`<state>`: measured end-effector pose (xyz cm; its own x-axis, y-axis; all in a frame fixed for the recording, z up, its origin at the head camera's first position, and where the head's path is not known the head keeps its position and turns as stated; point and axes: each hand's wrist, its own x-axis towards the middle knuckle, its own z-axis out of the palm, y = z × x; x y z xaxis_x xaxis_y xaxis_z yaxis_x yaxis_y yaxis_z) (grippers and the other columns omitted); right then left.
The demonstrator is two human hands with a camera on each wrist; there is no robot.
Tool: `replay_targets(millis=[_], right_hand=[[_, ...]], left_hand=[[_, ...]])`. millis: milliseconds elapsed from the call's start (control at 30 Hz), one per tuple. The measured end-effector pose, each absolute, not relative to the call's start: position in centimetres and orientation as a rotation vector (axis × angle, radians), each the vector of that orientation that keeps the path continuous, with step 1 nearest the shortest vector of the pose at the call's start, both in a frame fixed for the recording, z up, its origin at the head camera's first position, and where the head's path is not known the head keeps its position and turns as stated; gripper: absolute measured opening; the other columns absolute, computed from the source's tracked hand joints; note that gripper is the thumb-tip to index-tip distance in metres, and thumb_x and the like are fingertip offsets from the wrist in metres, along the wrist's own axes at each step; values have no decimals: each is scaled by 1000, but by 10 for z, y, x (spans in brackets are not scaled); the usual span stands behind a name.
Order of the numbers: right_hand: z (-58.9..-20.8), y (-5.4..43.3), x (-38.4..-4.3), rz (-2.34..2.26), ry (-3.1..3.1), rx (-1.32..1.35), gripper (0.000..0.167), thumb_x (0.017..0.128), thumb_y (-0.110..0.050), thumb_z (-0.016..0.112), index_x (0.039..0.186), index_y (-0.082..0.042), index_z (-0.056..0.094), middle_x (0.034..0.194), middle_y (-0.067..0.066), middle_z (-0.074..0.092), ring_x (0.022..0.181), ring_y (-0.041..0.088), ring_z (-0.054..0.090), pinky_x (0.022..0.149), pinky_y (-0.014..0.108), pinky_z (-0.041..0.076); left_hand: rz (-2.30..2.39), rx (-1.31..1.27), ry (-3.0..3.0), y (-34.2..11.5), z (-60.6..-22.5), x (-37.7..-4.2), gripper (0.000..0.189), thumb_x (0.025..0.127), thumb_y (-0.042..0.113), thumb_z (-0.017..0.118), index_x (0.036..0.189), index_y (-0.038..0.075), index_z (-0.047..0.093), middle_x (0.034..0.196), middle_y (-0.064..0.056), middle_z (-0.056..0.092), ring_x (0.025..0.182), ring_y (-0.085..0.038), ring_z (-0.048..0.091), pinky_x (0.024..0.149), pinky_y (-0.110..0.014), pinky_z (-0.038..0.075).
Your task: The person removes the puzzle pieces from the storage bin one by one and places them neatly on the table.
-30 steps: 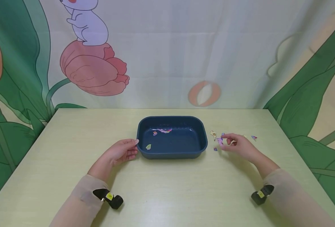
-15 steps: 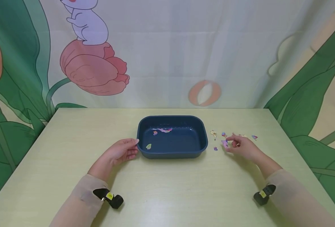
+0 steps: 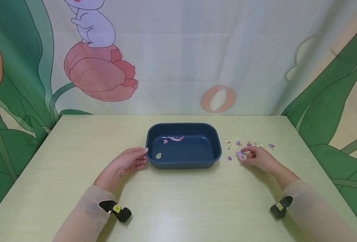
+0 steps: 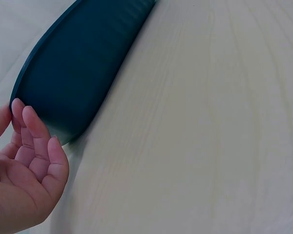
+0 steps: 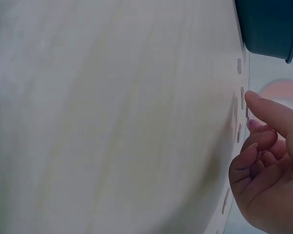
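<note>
A dark blue rectangular basin [image 3: 184,166] stands on the table. My left hand [image 3: 132,161] pinches its left rim between thumb and fingers; in the left wrist view the fingertips [image 4: 34,119] lie against its outer wall. To the right of the basin, my right hand [image 3: 258,158] pinches a small purple sticker-like cutout [image 3: 240,155] between thumb and index finger, low over the table. Several other small cutouts lie around it, among them a cream one [image 3: 227,143] and a tiny purple one [image 3: 229,158]. In the right wrist view the hand [image 5: 268,165] mostly hides the held piece.
Inside the basin lie a green cutout [image 3: 158,156], a small reddish one [image 3: 165,141] and a longer pink one [image 3: 176,138]. A blue-and-red cutout [image 3: 271,146] lies farthest right. A printed curtain [image 3: 178,67] hangs behind the table [image 3: 178,205].
My right hand has drawn back a little to the right with the purple cutout, uncovering other cutouts behind it. My left hand and the basin have stayed in place.
</note>
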<state>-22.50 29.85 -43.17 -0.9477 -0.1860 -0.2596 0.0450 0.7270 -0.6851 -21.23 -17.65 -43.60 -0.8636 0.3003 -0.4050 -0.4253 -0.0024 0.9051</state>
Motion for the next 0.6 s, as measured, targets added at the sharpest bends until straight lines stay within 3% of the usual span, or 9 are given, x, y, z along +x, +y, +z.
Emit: replay_targets(millis=[600], right_hand=[[-435, 302, -226, -1017, 2606, -74, 55, 83, -20, 71, 128, 1, 49, 75, 5, 47, 67, 19, 43, 59, 29, 36]], left_hand=[[1924, -128, 1766, -176, -438, -212, 22, 95, 28, 55, 83, 11, 60, 78, -2, 60, 72, -13, 57, 70, -26, 49]])
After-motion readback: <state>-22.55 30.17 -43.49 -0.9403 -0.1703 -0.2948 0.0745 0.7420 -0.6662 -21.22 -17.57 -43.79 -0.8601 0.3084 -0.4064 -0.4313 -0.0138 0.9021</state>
